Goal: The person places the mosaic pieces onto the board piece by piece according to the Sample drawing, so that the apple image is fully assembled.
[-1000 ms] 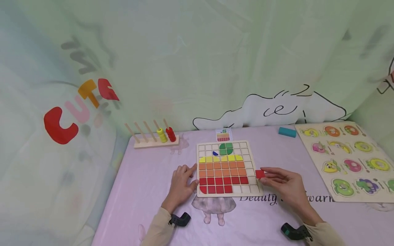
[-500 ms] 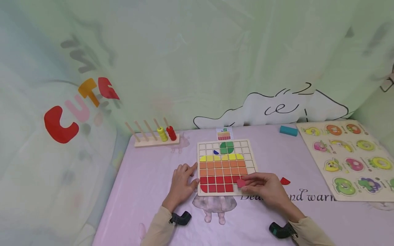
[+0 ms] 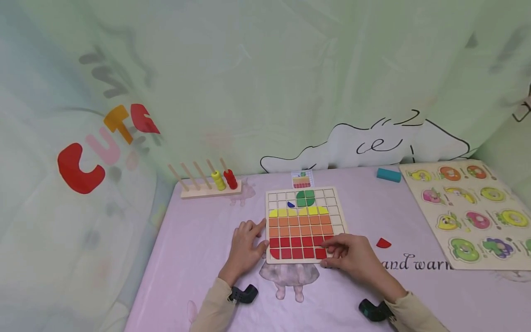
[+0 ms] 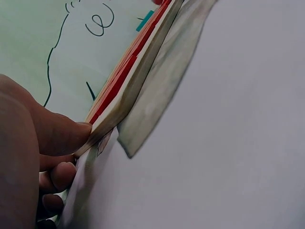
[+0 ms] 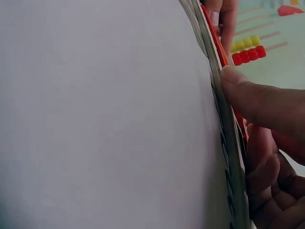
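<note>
A wooden grid board lies on the table, with red, orange, yellow and green tiles and a small blue piece making a picture. My left hand rests at its left side, index finger and thumb touching the edge. In the left wrist view the thumb presses at the board's corner. My right hand is at the front right of the board. A red square tile lies in the front row beside its fingertips. In the right wrist view the right thumb touches the board's front edge.
A red quarter-round tile lies right of the board. A picture card sits behind it. A peg stand with yellow and red beads stands back left. A teal block and a fruit puzzle board are at the right.
My right hand has moved left from beside the board with the red square tile and set it down in the front row. The left hand has stayed at the board's left edge.
</note>
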{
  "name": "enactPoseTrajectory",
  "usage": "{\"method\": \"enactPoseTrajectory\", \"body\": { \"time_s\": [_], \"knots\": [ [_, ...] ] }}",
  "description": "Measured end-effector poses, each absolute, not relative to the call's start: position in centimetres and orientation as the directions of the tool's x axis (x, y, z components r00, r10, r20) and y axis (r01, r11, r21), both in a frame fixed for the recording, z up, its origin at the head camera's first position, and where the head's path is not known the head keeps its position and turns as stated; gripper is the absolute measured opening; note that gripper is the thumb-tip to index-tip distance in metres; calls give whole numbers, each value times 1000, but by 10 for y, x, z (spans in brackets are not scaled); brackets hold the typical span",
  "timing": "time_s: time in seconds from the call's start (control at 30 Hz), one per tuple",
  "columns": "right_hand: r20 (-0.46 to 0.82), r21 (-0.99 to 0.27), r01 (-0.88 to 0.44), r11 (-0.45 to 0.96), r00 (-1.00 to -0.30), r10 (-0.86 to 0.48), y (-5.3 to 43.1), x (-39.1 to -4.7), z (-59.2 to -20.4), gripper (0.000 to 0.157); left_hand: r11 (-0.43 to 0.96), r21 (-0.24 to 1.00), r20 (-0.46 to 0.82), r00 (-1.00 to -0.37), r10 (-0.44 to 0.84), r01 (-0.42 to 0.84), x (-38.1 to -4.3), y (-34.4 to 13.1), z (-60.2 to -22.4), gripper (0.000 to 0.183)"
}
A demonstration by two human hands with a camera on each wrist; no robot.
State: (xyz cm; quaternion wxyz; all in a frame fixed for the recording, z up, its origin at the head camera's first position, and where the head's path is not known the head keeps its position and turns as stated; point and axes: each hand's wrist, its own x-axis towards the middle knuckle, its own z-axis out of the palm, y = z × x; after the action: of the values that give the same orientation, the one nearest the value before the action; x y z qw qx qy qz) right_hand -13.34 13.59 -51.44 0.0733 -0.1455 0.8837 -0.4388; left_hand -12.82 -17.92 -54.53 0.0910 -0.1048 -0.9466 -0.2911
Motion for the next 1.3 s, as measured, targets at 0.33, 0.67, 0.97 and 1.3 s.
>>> {"method": "enactPoseTrajectory", "body": {
  "time_s": [0.33, 0.67, 0.97, 1.3],
  "knots": [
    [118, -741, -316, 592, -930, -349, 136, -133, -516, 19, 811, 519, 251, -955, 157, 270, -129, -180, -546, 59],
    [139, -740, -296, 603, -946, -295, 149, -133, -507, 23, 805, 528, 251, -955, 155, 270, -128, -179, -548, 59],
    [36, -557, -87, 826, -996, -81, 217, -140, -493, 57, 800, 531, 257, -953, 161, 278, -128, -179, -549, 59],
    [-61, -546, -72, 835, -990, -126, 242, -141, -508, 29, 793, 533, 293, -944, 155, 295, -128, -180, -549, 59]
  ]
}}
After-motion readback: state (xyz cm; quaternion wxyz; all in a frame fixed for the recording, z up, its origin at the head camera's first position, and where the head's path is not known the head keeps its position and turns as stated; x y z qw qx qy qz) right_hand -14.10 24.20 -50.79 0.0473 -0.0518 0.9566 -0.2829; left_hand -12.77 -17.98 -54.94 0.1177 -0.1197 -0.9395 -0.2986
